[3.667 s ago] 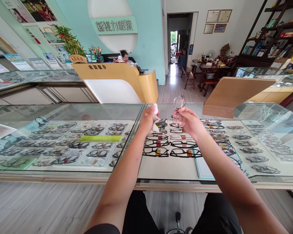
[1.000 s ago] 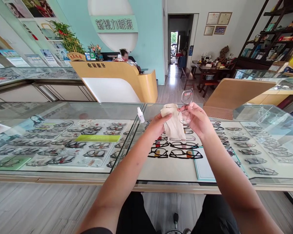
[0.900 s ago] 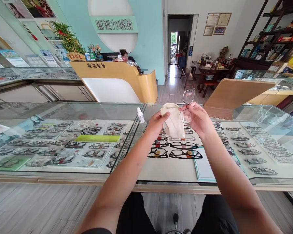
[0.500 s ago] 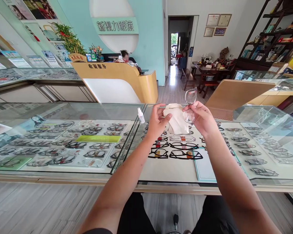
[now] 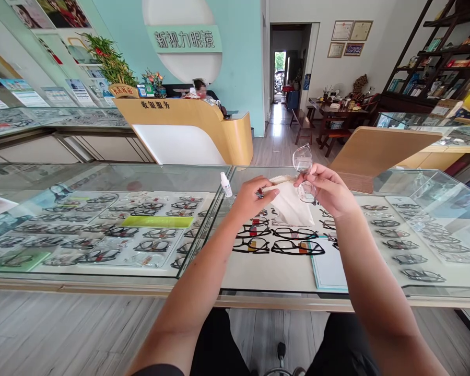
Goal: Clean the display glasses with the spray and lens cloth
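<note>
My right hand (image 5: 331, 189) pinches a pair of clear-lens eyeglasses (image 5: 303, 159) near the bridge. The frame is turned on end, one lens above the fingers and the other below. A cream cleaning cloth (image 5: 295, 206) with a zigzag edge hangs just left of the glasses and partly behind them. My left hand (image 5: 254, 197) has its thumb and fingers closed on the cloth's upper left edge; the fingertips are partly hidden. To the left of that hand, a small white spray bottle (image 5: 226, 185) stands upright on the glass counter.
Under the glass of the display counter (image 5: 266, 279) lie rows of eyeglasses (image 5: 297, 247). An open brown box (image 5: 384, 151) stands at the back right. Across the room a person sits behind a wooden reception desk (image 5: 238, 141). A wheeled chair base (image 5: 281, 360) shows below.
My left hand has drawn its fingers in and shifted slightly lower. The cloth hangs lower and more spread out. The glasses have turned a little in my right hand.
</note>
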The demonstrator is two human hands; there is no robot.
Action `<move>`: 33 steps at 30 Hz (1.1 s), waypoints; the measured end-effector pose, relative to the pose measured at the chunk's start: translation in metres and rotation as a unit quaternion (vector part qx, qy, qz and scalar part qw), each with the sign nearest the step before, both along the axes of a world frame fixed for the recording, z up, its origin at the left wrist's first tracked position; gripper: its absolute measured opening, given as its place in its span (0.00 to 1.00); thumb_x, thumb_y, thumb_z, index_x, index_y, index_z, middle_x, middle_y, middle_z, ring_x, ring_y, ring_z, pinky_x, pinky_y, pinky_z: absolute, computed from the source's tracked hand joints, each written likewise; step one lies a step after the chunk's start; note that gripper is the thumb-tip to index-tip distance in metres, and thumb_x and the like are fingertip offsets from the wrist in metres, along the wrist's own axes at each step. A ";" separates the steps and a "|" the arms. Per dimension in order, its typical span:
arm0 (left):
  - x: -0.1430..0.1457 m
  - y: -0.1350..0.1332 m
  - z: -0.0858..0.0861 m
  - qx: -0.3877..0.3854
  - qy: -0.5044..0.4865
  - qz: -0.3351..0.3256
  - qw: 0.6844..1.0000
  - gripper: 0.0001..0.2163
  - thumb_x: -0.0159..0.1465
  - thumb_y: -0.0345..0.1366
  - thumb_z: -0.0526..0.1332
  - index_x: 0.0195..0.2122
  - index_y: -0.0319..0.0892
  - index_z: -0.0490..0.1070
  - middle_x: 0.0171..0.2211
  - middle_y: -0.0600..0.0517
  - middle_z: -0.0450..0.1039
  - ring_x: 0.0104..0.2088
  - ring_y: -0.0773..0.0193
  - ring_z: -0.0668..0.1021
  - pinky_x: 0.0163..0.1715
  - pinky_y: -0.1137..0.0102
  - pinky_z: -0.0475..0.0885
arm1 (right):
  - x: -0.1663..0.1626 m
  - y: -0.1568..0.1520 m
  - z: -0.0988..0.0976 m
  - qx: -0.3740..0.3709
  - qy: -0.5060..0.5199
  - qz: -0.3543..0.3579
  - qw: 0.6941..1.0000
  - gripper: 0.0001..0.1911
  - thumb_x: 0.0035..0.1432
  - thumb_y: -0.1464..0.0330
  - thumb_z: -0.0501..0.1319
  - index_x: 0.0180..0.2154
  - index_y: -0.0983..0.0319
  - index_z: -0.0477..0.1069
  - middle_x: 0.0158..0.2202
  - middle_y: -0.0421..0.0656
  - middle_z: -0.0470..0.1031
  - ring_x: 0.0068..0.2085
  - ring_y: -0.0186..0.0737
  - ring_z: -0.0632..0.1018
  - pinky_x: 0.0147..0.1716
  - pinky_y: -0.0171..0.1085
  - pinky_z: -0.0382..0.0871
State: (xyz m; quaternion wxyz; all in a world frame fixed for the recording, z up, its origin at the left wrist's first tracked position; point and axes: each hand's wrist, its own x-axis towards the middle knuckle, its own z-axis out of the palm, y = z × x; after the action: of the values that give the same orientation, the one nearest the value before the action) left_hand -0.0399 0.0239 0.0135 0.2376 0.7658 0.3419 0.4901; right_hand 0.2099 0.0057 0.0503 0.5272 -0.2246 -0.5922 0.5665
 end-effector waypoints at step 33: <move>0.007 0.000 -0.004 -0.303 -0.271 -0.096 0.909 0.24 0.53 0.54 0.82 0.32 0.42 0.73 0.30 0.55 0.73 0.31 0.67 0.73 0.30 0.71 0.66 | -0.030 0.006 -0.013 -0.039 0.068 -0.102 0.992 0.17 0.55 0.55 0.79 0.34 0.54 0.76 0.37 0.40 0.85 0.43 0.43 0.82 0.46 0.43 0.74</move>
State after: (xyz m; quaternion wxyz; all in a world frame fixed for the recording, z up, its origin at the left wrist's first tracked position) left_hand -0.0325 0.0244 0.0097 0.5875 0.5238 0.3211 0.5267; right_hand 0.1804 0.0118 0.0369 0.6119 -0.2656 -0.5065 0.5464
